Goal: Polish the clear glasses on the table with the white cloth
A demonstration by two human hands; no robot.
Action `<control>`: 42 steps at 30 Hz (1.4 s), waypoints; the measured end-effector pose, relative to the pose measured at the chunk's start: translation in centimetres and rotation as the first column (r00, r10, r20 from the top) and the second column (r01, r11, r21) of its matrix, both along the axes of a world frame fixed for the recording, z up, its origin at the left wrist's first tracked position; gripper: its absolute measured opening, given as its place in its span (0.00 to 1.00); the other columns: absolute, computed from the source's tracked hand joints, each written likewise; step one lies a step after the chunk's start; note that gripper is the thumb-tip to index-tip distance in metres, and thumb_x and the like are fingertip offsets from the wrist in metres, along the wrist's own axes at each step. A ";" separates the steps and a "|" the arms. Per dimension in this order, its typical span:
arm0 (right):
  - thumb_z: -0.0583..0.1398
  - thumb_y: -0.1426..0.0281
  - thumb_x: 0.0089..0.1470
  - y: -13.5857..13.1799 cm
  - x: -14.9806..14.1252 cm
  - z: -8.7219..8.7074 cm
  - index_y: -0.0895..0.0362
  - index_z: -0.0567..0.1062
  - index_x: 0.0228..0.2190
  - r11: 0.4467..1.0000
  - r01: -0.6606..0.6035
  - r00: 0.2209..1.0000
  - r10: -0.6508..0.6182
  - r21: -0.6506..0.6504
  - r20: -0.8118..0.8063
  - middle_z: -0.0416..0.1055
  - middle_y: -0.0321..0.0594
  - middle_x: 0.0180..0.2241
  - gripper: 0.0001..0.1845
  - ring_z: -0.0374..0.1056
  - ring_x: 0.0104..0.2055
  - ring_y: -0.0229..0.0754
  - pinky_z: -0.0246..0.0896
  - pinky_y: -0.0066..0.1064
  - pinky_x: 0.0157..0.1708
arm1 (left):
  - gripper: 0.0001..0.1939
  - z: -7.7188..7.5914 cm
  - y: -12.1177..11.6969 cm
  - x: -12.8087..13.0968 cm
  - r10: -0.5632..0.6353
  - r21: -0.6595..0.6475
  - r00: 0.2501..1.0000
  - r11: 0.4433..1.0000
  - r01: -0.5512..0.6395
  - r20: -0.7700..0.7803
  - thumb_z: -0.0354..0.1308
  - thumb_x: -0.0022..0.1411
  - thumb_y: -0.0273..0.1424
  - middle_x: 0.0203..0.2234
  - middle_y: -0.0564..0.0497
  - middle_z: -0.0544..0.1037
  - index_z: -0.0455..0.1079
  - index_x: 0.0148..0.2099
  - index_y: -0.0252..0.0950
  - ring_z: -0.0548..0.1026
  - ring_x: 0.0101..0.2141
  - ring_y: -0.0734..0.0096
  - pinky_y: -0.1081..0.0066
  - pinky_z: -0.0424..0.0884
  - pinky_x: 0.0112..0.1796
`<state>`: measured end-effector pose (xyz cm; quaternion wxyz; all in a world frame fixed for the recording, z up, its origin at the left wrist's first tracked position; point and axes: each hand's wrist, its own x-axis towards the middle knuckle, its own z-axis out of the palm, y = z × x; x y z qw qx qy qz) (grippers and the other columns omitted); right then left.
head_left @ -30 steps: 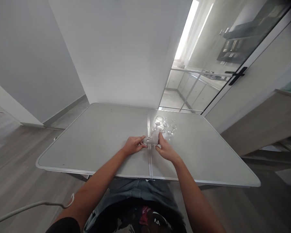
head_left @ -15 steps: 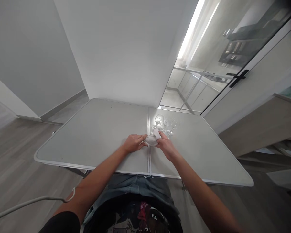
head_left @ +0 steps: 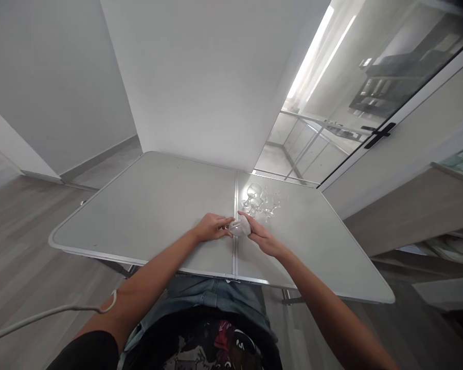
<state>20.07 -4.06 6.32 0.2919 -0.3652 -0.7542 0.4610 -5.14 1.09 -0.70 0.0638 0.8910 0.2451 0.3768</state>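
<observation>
A pale wall (head_left: pixel 200 77) is seen beyond the tabletop (head_left: pixel 170 200); the tabletop is divided by a metal seam (head_left: pixel 235 254), which is run from its near edge to its far edge. To the right of the seam and beyond the far edge, a glass door (head_left: pixel 320 77) fitted with a dark handle (head_left: pixel 380 135) is seen; jeans (head_left: pixel 200 298) are seen below the seam's near end.

The left hand (head_left: pixel 212 227) is placed to the left of the seam, its thumb and fingers narrowed on the stem end of a clear glass (head_left: pixel 234 228); the right hand (head_left: pixel 263 240) is placed to the right of the seam, curled at the bowl end, where what appears to be a white cloth (head_left: pixel 244 224) is held, though the bright, blurred view leaves its outline unclear. The held glass is tilted on its side across the seam; further stemmed glasses (head_left: pixel 254 191) are grouped upright on the tabletop, just right of the seam's far half.
</observation>
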 end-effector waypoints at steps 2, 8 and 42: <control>0.58 0.72 0.55 -0.7 -0.9 0.4 0.45 0.56 0.66 0.969 0.040 0.966 -0.100 -0.243 -0.240 0.66 0.37 0.60 0.40 0.65 0.58 0.48 0.57 0.45 0.61 | 0.26 0.0 -0.1 -0.1 0.051 0.142 0.997 0.989 -0.041 -0.062 0.57 0.66 0.47 0.27 0.49 0.79 0.71 0.58 0.35 0.76 0.27 0.72 0.74 0.67 0.30; 0.60 0.71 0.53 -2.1 -2.2 0.5 0.42 0.59 0.64 0.843 0.036 0.785 -0.356 -0.537 -0.506 0.73 0.37 0.51 0.38 0.70 0.51 0.47 0.64 0.49 0.56 | 0.23 0.1 -0.3 0.2 0.130 0.364 0.986 0.928 -0.084 -0.106 0.53 0.71 0.40 0.28 0.48 0.78 0.66 0.62 0.34 0.76 0.29 0.70 0.71 0.68 0.33; 0.51 0.76 0.55 -1.5 0.8 -0.4 0.49 0.53 0.69 0.986 0.101 0.956 -0.133 0.130 0.261 0.68 0.43 0.60 0.41 0.62 0.62 0.53 0.48 0.58 0.65 | 0.27 -0.6 0.2 0.6 0.047 0.192 0.994 0.981 -0.027 -0.098 0.56 0.66 0.50 0.25 0.51 0.79 0.71 0.58 0.36 0.75 0.25 0.72 0.73 0.65 0.29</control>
